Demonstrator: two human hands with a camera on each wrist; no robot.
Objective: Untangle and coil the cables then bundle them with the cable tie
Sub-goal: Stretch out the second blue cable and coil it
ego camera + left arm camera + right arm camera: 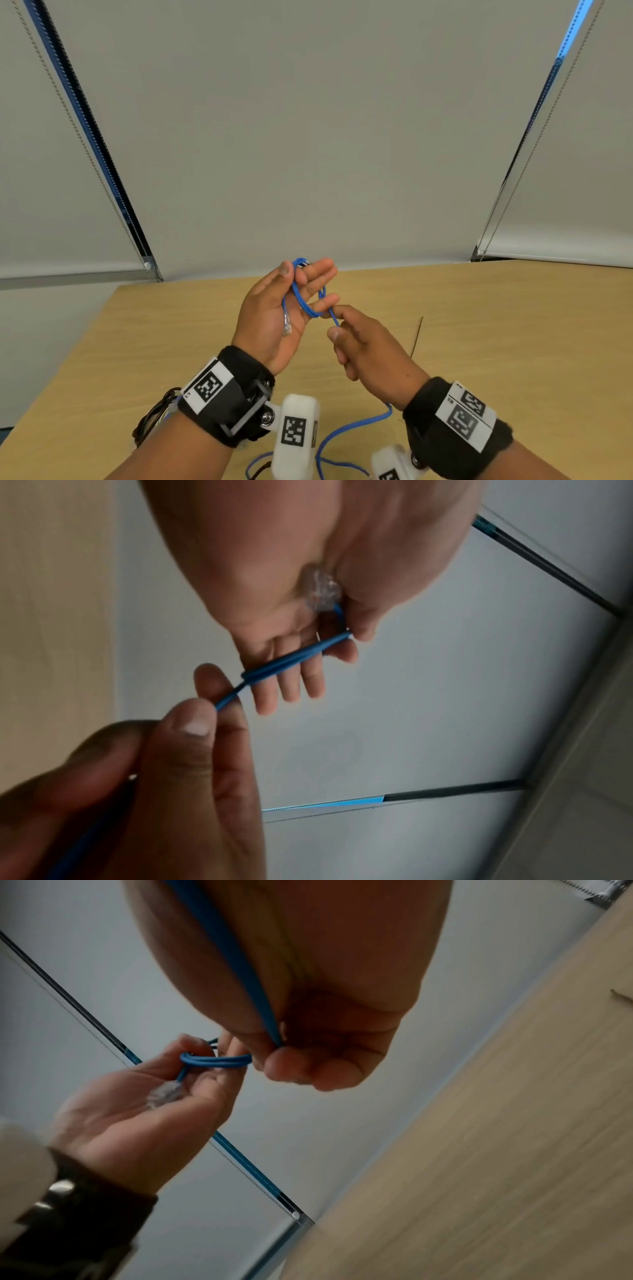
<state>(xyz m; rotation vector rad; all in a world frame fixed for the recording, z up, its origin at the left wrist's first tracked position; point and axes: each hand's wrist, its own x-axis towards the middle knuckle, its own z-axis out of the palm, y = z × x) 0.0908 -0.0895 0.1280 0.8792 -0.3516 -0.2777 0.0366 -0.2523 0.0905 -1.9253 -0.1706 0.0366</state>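
Observation:
My left hand (pixel 298 270) is raised above the wooden table (pixel 513 342), palm turned toward me. A blue cable (pixel 301 301) is looped twice round its straight fingers, and the thumb pinches the loops at the top. The cable's clear plug (pixel 286 325) hangs against the palm. In the right wrist view the loops (pixel 215 1061) and the plug (pixel 164 1093) show the same way. My right hand (pixel 337 323), just right of the loops, pinches the cable between thumb and forefinger. The loose length (pixel 346 428) runs under that hand down onto the table.
A thin dark cable tie (pixel 418 335) lies on the table to the right of my hands. A dark cable (pixel 258 471) shows at the near edge beside the blue one. Grey roller blinds (pixel 308 137) hang behind the table.

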